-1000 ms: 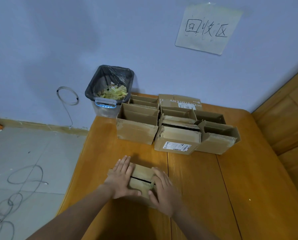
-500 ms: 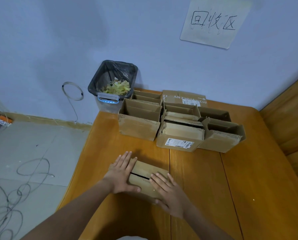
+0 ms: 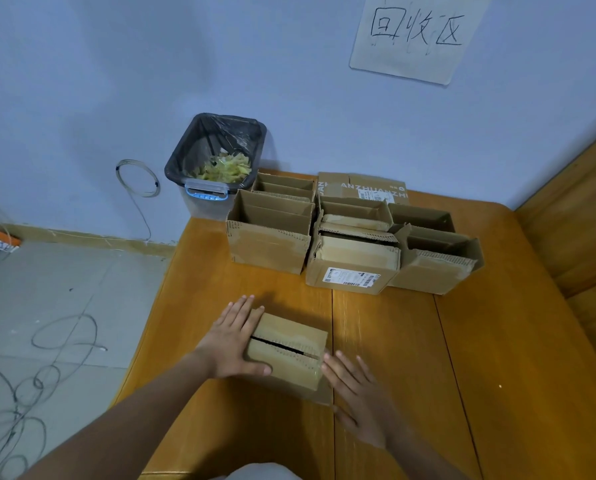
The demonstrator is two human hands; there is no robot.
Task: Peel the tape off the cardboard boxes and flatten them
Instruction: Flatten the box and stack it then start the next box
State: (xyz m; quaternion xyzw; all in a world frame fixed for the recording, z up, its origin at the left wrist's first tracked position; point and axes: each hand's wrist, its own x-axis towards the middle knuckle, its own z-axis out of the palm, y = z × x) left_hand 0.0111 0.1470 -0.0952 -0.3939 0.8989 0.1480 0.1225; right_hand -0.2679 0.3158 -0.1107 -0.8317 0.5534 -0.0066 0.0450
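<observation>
Two hands: left hand [image 3: 232,344], right hand [image 3: 360,398], at 6 o'clock. One small cardboard box [image 3: 287,351] between them. Stacked cardboard boxes [image 3: 352,237] at 12 o'clock on table [image 3: 497,358]: at least six, exact count unclear, some hidden. One bin [image 3: 217,161] at 11 o'clock. One paper sign [image 3: 416,32] on wall, 1 o'clock. One wire coil [image 3: 138,178] at 10 o'clock. Loose cables [image 3: 30,375] on floor at 8 o'clock, count unclear.

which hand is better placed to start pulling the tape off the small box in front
Probably the right hand: it lies open beside the small box, its fingertips at the end of the top seam. The left hand lies flat on the box's other end, well placed to steady it.
</observation>
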